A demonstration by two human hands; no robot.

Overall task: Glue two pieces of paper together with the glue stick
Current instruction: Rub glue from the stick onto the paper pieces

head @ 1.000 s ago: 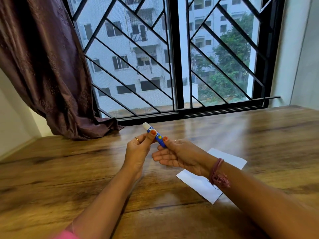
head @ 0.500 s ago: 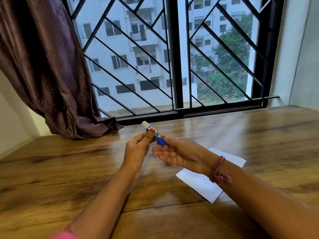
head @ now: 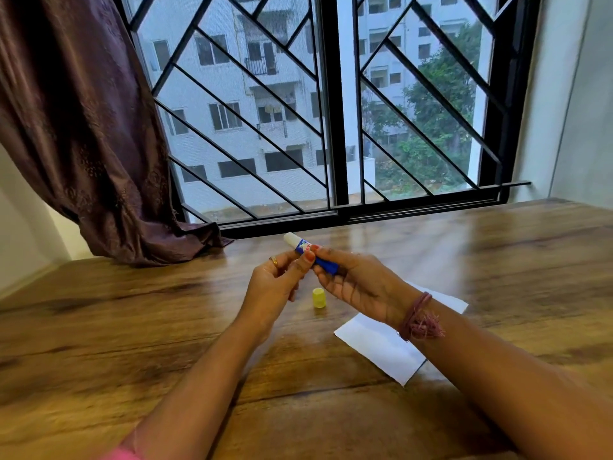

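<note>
A blue glue stick with a white exposed tip is held above the wooden table, tilted up to the left. My left hand pinches its middle with thumb and fingers. My right hand grips its blue lower end. The yellow cap stands upright on the table just below my hands. White paper lies flat on the table to the right, partly covered by my right wrist and forearm; I cannot tell whether it is one sheet or two.
The wooden table runs up to a barred window at the back. A brown curtain hangs at the left and its hem rests on the table's far left corner. A wall stands at the right.
My hands have lifted slightly, so the yellow cap on the table now shows beneath them. Both hands keep their hold on the glue stick.
</note>
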